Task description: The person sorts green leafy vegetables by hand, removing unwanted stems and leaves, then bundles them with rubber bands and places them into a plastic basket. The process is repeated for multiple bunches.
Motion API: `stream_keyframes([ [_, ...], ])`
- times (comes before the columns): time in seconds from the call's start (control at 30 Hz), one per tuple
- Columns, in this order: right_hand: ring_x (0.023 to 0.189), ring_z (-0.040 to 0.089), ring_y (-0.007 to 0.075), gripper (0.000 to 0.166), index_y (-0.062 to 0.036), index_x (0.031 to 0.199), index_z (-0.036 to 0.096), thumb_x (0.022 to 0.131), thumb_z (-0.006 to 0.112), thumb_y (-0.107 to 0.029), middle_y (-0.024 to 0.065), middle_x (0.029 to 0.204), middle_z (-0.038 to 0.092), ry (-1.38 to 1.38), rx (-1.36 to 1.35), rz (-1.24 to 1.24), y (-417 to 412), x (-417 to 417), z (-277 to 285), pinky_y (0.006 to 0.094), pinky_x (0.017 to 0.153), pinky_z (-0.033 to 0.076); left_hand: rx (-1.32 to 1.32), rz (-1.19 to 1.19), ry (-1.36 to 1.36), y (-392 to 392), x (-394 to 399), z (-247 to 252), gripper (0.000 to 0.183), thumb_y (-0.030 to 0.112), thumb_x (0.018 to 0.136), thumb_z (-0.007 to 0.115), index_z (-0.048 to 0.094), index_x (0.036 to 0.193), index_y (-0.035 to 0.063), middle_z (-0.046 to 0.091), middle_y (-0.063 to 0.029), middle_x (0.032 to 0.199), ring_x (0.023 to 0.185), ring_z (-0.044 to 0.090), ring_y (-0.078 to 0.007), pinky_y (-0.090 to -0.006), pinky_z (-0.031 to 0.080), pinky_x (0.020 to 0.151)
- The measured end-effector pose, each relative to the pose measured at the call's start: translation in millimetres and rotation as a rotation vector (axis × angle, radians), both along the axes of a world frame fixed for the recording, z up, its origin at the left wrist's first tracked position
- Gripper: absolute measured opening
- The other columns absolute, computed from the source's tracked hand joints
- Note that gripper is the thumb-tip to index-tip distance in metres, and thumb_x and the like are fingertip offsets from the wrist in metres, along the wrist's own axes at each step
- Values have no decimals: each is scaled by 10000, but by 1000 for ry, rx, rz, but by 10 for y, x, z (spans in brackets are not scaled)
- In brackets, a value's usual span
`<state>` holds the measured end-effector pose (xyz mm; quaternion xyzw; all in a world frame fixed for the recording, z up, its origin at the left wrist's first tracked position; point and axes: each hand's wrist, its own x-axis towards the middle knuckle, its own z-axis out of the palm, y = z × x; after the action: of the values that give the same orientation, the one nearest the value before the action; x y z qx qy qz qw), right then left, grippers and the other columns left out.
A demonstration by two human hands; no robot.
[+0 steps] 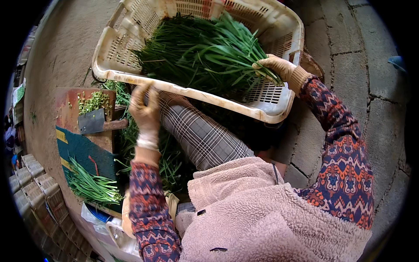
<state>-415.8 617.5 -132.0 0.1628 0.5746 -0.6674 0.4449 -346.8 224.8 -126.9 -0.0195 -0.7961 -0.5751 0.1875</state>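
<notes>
A white plastic crate (pixel 196 91), slotted and stained, lies before me with long green leafy stalks (pixel 183 49) in it. My right hand (pixel 273 67), gloved, grips the stalk ends of a bunch of these greens (pixel 229 55) at the crate's right side. At the crate's near left rim is my left hand (pixel 144 104), also gloved, its fingers bent; whether they grip the rim I cannot tell. Left of it, a cleaver (pixel 92 121) lies on a board (pixel 62 104) beside chopped stalk ends (pixel 93 103). Another bunch of greens (pixel 95 185) lies on the board's dark green lower part.
Loose greens (pixel 163 160) lie low between the board and my leg in plaid trousers (pixel 203 134). Stacked crates (pixel 42 199) stand at the far left. A white plastic container (pixel 122 234) and a plastic bag (pixel 93 217) are below the board. Paving slabs (pixel 350 75) run along the right.
</notes>
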Motion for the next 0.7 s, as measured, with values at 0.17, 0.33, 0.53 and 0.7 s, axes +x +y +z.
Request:
stream_keyframes([
  [0.17,560,609,132,303,-18,960,574,748,712,-184,91,782,644,63,-213,-158,-601,280,433,203,403,475,372,-317,-656,483,530,416,429,266,847,635,547,1139,-35,637,-124,1003,914,608,-169,-280,481,827],
  [0.33,677,613,171,443,0,1102,485,720,685,-105,110,846,606,444,-90,14,-1586,738,928,253,558,494,808,-463,-629,461,601,485,797,595,769,578,445,1228,-42,526,-153,1195,1115,497,-241,-373,391,963],
  [0.53,692,624,342,872,155,1284,252,702,670,-341,265,930,563,1350,651,665,-2542,1414,904,390,587,511,1248,-161,-527,21,1017,588,472,215,774,719,522,1165,37,571,-66,1128,1024,547,-189,-349,445,914],
  [0.7,671,611,359,861,93,1321,249,764,640,-434,234,792,586,1340,483,965,-2925,1657,1109,407,569,498,1432,27,-445,-533,1408,224,211,105,790,668,627,976,17,657,-97,911,829,634,-199,-327,528,781],
])
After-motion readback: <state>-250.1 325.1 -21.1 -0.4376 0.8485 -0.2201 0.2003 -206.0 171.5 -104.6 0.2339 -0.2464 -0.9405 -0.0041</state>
